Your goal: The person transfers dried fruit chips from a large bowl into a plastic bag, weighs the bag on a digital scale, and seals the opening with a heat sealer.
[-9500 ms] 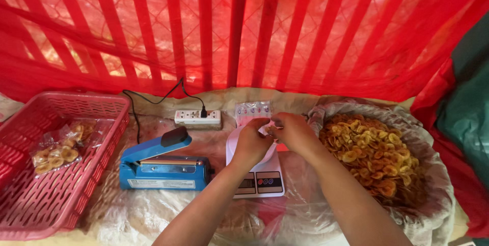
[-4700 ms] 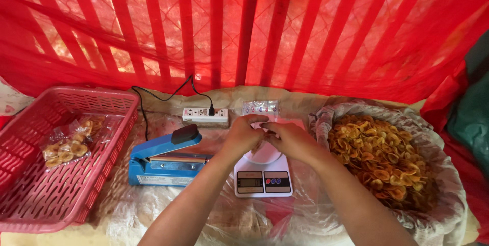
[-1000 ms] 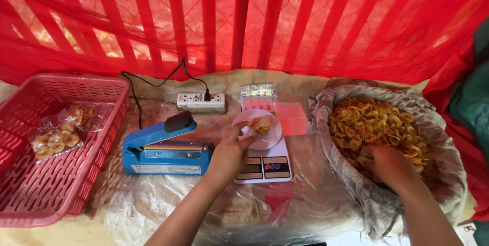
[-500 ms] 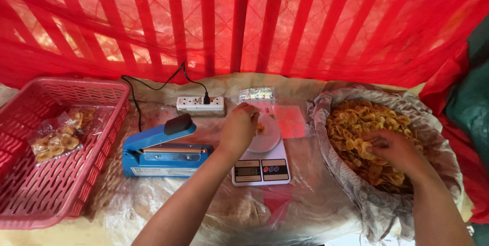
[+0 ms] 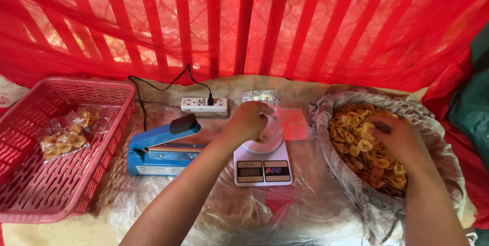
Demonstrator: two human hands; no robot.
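Observation:
My left hand (image 5: 250, 120) holds a clear plastic bag (image 5: 269, 133) upright on the round pan of a white digital scale (image 5: 263, 167). A few yellow chips show inside the bag. My right hand (image 5: 391, 135) is over the big pile of yellow banana chips (image 5: 362, 149) in a wide paper-lined basket (image 5: 442, 144) at the right, its fingers closed on some chips. A blue heat sealer (image 5: 162, 145) sits just left of the scale, its arm raised.
A red plastic basket (image 5: 35, 185) at the left holds sealed bags of chips (image 5: 63, 136). A white power strip (image 5: 204, 105) with a black cable lies behind the sealer. A stack of clear bags (image 5: 260, 96) lies behind the scale. Red mesh cloth hangs behind everything.
My right hand left the bag, went to the chip basket and now lifts a pinch of chips. My left hand stays on the bag at the scale.

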